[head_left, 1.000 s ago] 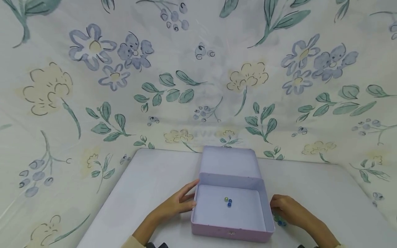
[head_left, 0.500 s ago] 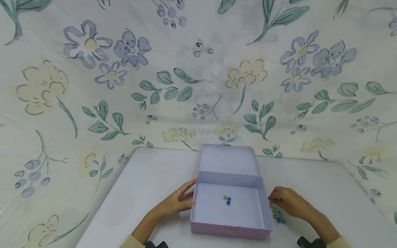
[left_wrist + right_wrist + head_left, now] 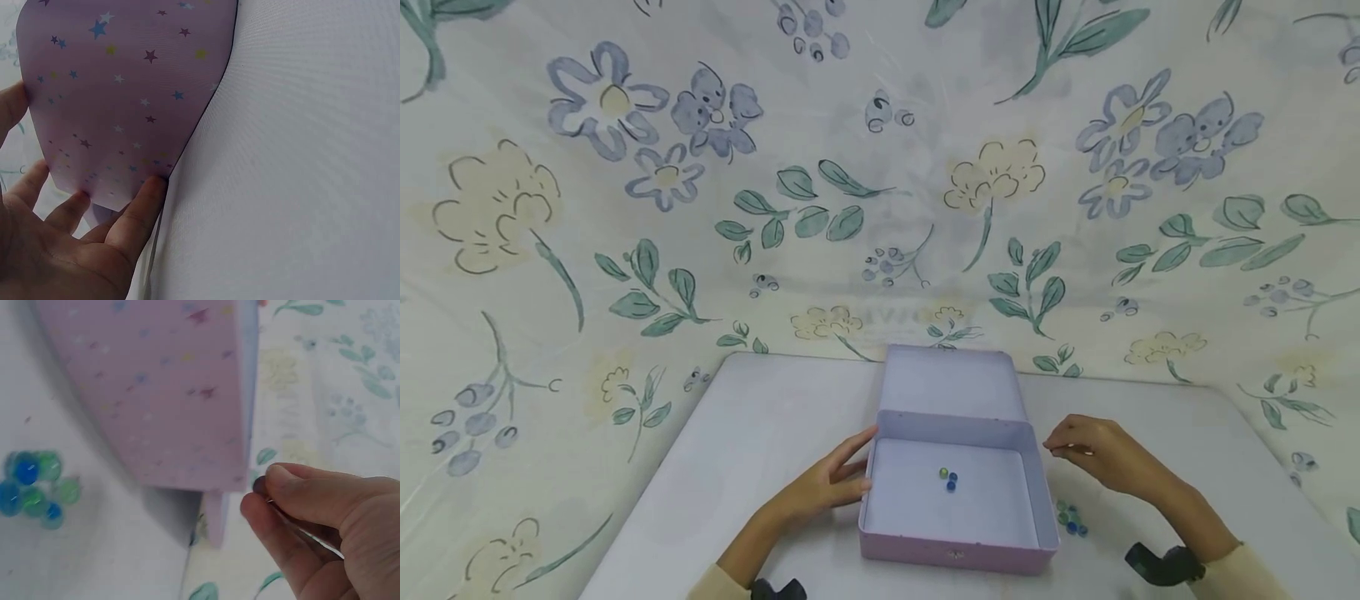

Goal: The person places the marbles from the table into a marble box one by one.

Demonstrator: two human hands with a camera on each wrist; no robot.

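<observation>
- Left hand, lower centre: fingers spread, tips against the box.
- Right hand, lower right: hovering beside the box, thumb and finger pinching a dark marble.

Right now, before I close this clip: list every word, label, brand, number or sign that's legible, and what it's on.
None can be read reliably.
Flowered backdrop: faint lettering behind the box, too blurred to quote.
Box: printed stars, no words seen.
Front clasp: too small to tell whether it is marked.
</observation>
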